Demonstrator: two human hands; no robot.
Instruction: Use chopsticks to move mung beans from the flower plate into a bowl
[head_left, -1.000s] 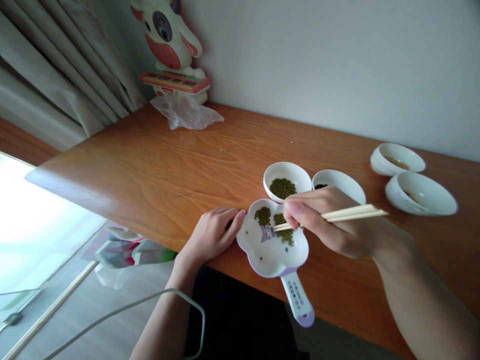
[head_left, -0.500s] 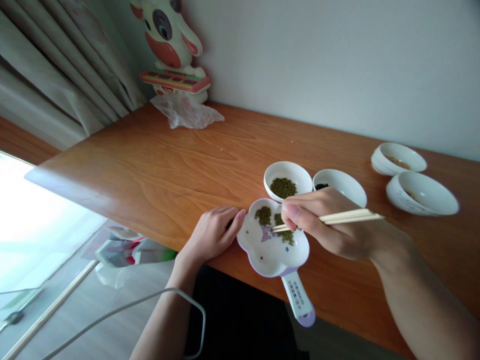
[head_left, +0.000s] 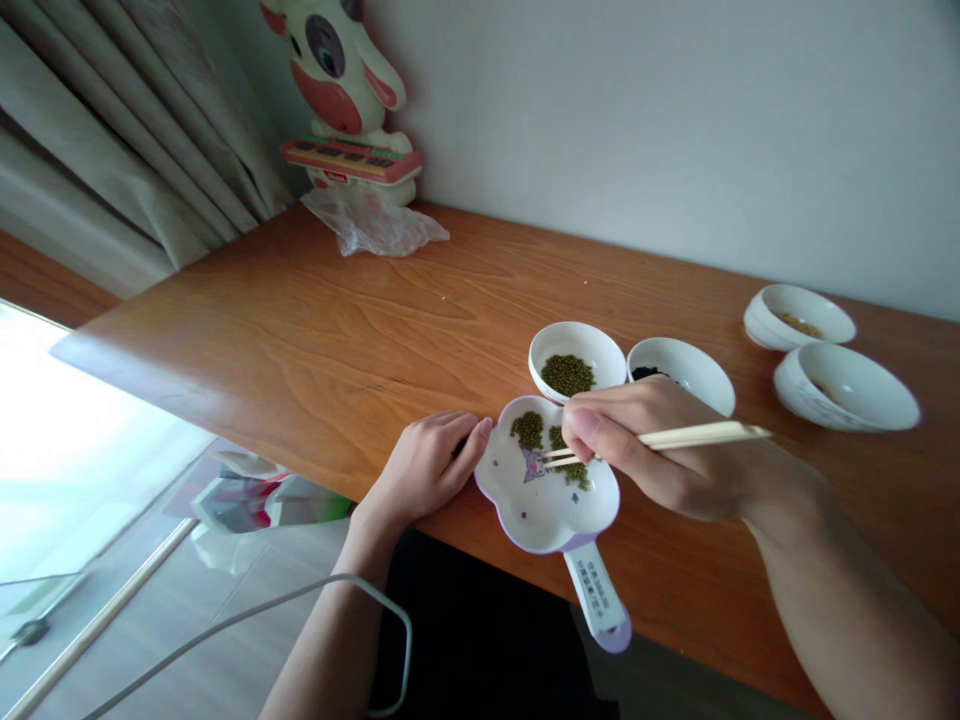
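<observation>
My right hand [head_left: 645,440] grips a pair of chopsticks [head_left: 705,433], their tips slightly apart over a white, flower-shaped dish [head_left: 540,520] with a lilac rim and a handle. In the dish lie two clusters of green mung beans [head_left: 528,430], partly hidden by my right hand. No bean can be made out between the tips. My left hand [head_left: 431,460] rests on the table edge, fingers curled, its thumb at the dish's left rim. Just behind the dish stand a white bowl [head_left: 536,365] of mung beans and another bowl [head_left: 701,375] with dark beans.
Two more white bowls [head_left: 862,385] with a few pale contents stand at the right. A cow-shaped toy keyboard [head_left: 352,160] and a crumpled clear plastic bag [head_left: 382,228] sit at the table's back left. A pale cable [head_left: 262,612] runs past my left forearm.
The chopstick tips have spread a little apart and shifted slightly left over the dish. My left hand and the dish have stayed in place.
</observation>
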